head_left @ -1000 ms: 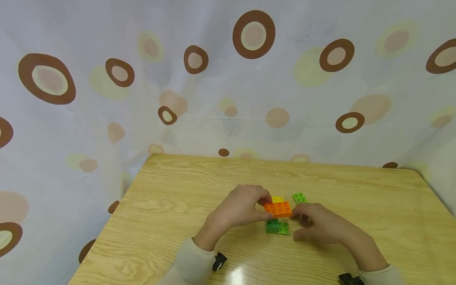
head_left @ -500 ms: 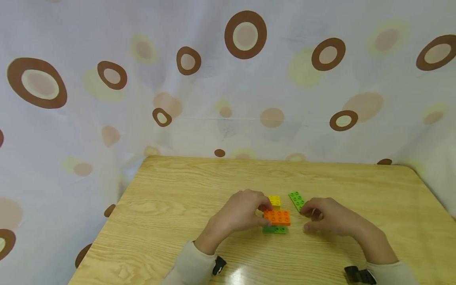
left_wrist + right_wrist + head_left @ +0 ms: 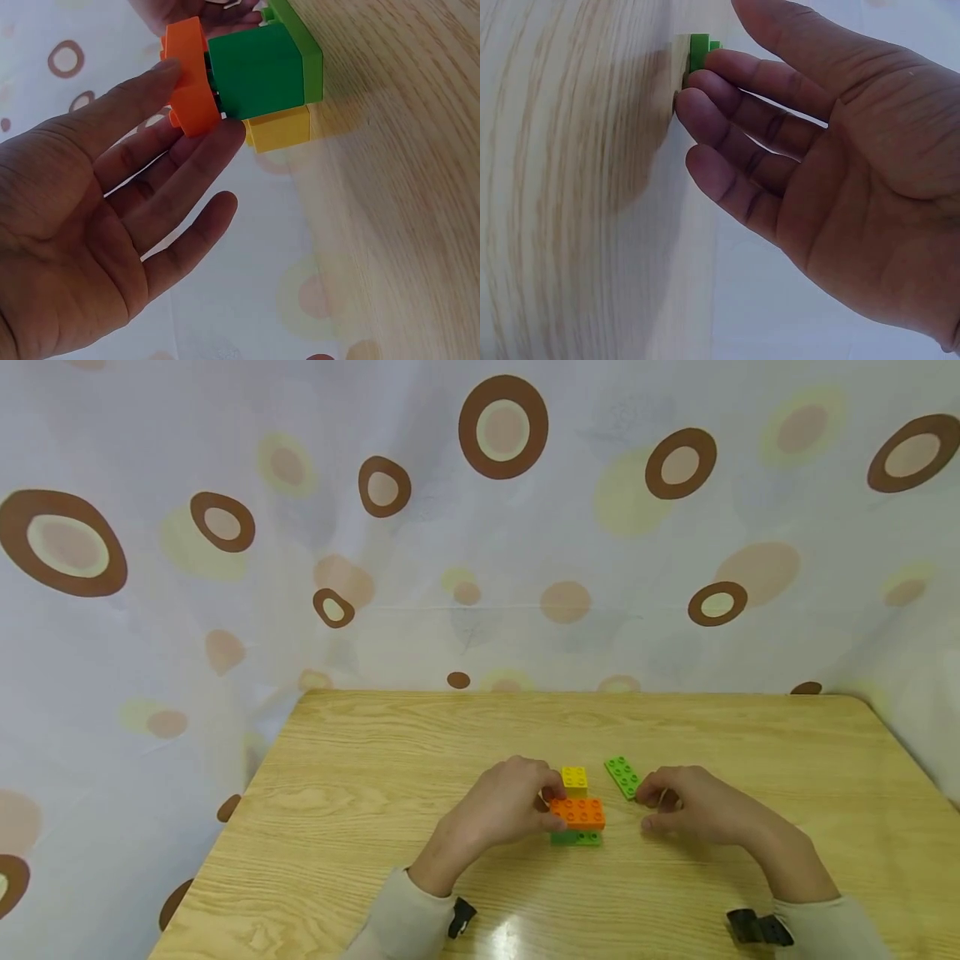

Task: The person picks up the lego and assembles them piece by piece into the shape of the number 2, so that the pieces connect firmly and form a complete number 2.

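Note:
My left hand (image 3: pixel 502 806) pinches an orange toy building brick (image 3: pixel 583 814) between thumb and fingers. In the left wrist view, the orange brick sits over a dark green brick (image 3: pixel 259 71), with a thin gap and studs showing between them. That green brick stands on a light green plate (image 3: pixel 313 67), and a yellow brick (image 3: pixel 281 129) is beside it. My right hand (image 3: pixel 701 806) has relaxed, slightly bent fingers near the close end of a loose light green plate (image 3: pixel 622 777). In the right wrist view its fingertips partly hide that plate (image 3: pixel 698 51); contact is unclear.
The bricks lie on a wood-grain table (image 3: pixel 405 752). Behind and beside it hangs a white curtain (image 3: pixel 420 560) printed with brown and pale ovals. A black strap piece (image 3: pixel 759 928) is at my right sleeve.
My left hand has lowered the orange brick towards the near side, over the dark green brick. My right hand has drawn away to the right from the orange brick, beside the loose plate.

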